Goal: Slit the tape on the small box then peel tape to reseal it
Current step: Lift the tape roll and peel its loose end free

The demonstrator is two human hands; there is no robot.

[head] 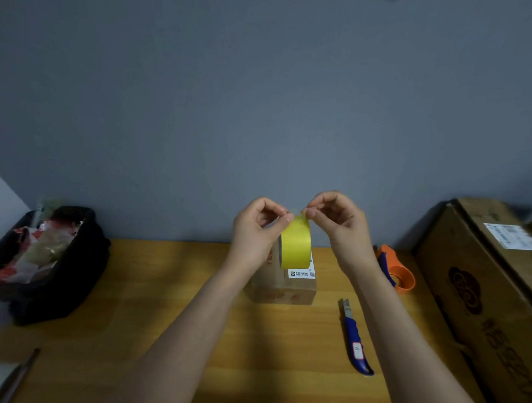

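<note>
Both hands are up over the small box (284, 289), which sits mid-table (171, 300). Left hand (257, 230) pinches the yellow tape roll (295, 246) at its 11 o'clock edge; right hand (337, 218) has fingertips closed narrow at 12 o'clock, likely on the free end, though I can't tell if it's lifted. The roll looks light and rigid; the film is thin, sticky and prone to folding on itself. Best hold: steady the roll by its core, peel from a corner. Utility knife (355, 339) lies at the box's 4 o'clock, untouched.
</note>
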